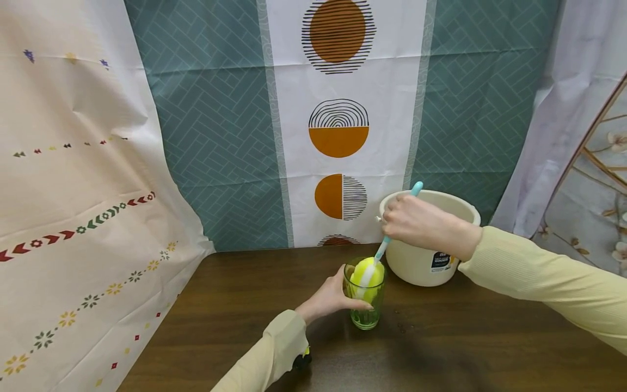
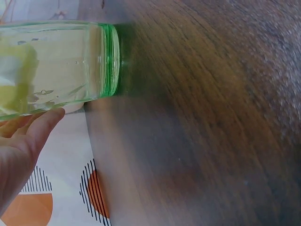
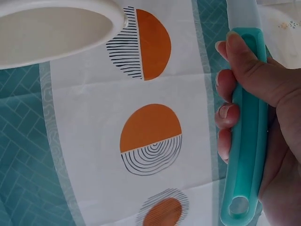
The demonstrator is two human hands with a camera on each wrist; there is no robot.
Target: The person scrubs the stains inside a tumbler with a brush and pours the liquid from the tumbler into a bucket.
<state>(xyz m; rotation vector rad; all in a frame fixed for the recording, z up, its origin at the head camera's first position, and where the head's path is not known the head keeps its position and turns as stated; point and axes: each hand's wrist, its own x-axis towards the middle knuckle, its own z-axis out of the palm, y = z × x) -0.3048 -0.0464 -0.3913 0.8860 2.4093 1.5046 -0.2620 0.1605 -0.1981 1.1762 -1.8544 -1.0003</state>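
While the head view is showing the yellow sponge [image 1: 368,274] sitting inside the green glass [image 1: 364,310], the right wrist view is showing only right hand [image 3: 263,117] fingers curling round the teal brush handle [image 3: 247,141]; left hand [image 1: 329,298] fingers are wrapping the glass.

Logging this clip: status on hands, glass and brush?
Left hand grips green glass tumbler. Right hand grips teal-handled brush, yellow sponge head inside glass. Cream plastic bucket behind, apart.

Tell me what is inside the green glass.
A yellow sponge head on a teal-handled brush fills the upper part of the green glass. The right hand grips the handle; the left hand holds the glass. The sponge's lower end is hidden.
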